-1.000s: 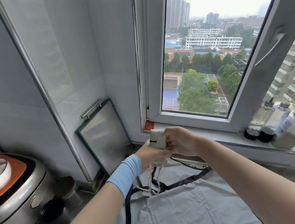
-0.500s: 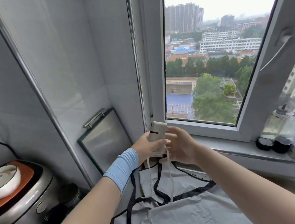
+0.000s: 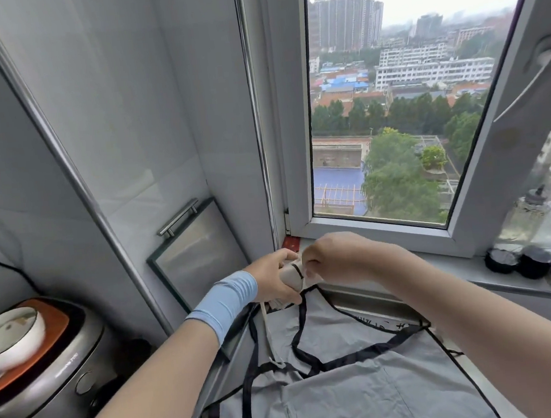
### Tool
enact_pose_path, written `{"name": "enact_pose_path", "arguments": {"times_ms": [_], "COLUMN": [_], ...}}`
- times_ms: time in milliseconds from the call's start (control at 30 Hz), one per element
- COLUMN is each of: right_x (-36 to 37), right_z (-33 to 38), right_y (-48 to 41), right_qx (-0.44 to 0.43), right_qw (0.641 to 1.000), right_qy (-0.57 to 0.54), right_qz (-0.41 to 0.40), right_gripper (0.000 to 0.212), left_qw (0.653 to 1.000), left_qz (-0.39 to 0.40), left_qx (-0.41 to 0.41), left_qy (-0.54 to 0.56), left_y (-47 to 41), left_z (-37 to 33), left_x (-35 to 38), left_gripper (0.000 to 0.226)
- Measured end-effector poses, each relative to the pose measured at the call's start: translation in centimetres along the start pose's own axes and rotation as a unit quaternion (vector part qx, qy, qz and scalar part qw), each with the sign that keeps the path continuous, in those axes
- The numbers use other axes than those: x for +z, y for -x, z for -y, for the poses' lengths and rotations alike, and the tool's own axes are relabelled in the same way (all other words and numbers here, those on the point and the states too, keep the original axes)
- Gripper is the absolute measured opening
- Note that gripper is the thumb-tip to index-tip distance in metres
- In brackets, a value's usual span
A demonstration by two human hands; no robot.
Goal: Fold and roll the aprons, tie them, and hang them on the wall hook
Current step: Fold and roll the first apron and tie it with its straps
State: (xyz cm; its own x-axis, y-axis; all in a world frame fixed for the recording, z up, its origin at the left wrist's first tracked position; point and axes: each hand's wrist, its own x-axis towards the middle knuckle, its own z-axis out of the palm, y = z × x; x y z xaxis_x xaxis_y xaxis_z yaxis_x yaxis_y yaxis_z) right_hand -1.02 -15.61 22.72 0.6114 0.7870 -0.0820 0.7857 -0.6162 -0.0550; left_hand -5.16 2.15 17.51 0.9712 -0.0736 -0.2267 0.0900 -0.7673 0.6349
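Note:
A small beige rolled apron (image 3: 292,279) is held in the air near the window corner. My left hand (image 3: 272,279) grips the roll from the left and below. My right hand (image 3: 333,258) pinches at the roll's right side, where a thin beige strap meets it. One beige strap (image 3: 268,334) hangs down from the roll. Below, a grey apron (image 3: 366,387) with black trim and black straps lies spread flat on the counter. No wall hook shows in view.
A steel rice cooker (image 3: 38,373) with a white bowl (image 3: 10,330) on its lid stands at the left. A glass board (image 3: 198,252) with a metal handle leans on the tiled wall. Bottles (image 3: 531,219) stand on the windowsill (image 3: 452,260) at right; the window sash hangs open inward.
The view has tilted upward. Both hands stay on the beige roll, which has turned from upright to slanted, and the right hand has closed its fingers at the strap.

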Motion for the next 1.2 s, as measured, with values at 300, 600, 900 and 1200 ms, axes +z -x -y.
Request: {"name": "enact_pose_path", "arguments": {"times_ms": [300, 600, 900, 1200], "right_x": [1.2, 6.8, 11.6, 9.2], "right_z": [0.1, 0.0, 4.5, -1.0], "right_y": [-2.3, -3.3, -0.5, 0.6], "right_qx": [-0.066, 0.208, 0.026, 0.141], "right_qw": [0.989, 0.825, 0.602, 0.828], "right_qy": [-0.004, -0.462, -0.791, -0.526], "right_qz": [-0.134, -0.249, 0.104, 0.133], "right_gripper": [0.017, 0.047, 0.046, 0.025], "left_qw": [0.994, 0.847, 0.737, 0.837], "left_qz": [0.043, -0.021, -0.079, 0.045], "left_qx": [-0.030, -0.126, -0.125, -0.116], "left_qy": [0.094, 0.516, 0.659, 0.533], "left_y": [1.3, 0.8, 0.5, 2.5], "left_z": [-0.4, 1.8, 1.2, 1.4], "left_x": [1.9, 3.8, 3.7, 2.1], "left_gripper": [0.070, 0.055, 0.051, 0.055]}}
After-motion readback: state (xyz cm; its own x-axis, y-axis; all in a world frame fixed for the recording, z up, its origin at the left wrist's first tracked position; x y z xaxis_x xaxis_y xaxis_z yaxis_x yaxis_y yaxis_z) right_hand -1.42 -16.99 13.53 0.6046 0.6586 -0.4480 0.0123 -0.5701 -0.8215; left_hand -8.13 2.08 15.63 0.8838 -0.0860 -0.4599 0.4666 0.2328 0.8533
